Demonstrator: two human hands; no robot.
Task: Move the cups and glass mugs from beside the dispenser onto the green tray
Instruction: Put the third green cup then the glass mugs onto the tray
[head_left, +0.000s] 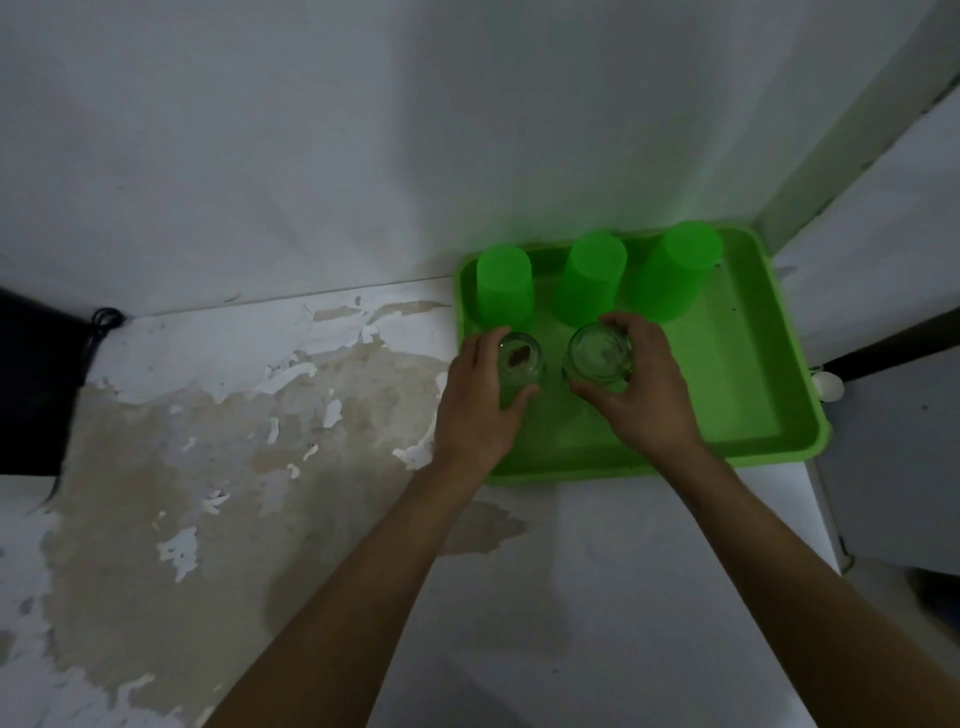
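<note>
The two clear glass mugs sit inverted in the front row of the shallow green plastic tray (748, 415), side by side but apart, each with a hand around it. The left hand (480, 410) curls round the left glass mug (521, 366), thumb on its near side and fingers on the far left; the right hand (641, 395) grasps the right glass mug (600, 358) from the right, fingers arched over its upturned base. Whether either mug has touched down on the tray floor I cannot tell.

Thick glass like this is probably heavy for its size, rigid, smooth and brittle, so it likely slips if wet and chips if knocked against its neighbour. A wrap round the cylindrical wall seems the safest hold; any handle is hidden.

Behind them stand three upside-down green plastic cups (589, 278) in a row along the tray's far edge, tapered, translucent, and surely light and forgiving.

The tray rests on a white desk (623, 571) whose coating has peeled in ragged flakes, baring a dull brown patch (208, 467), against a plain pale wall (311, 156).
</note>
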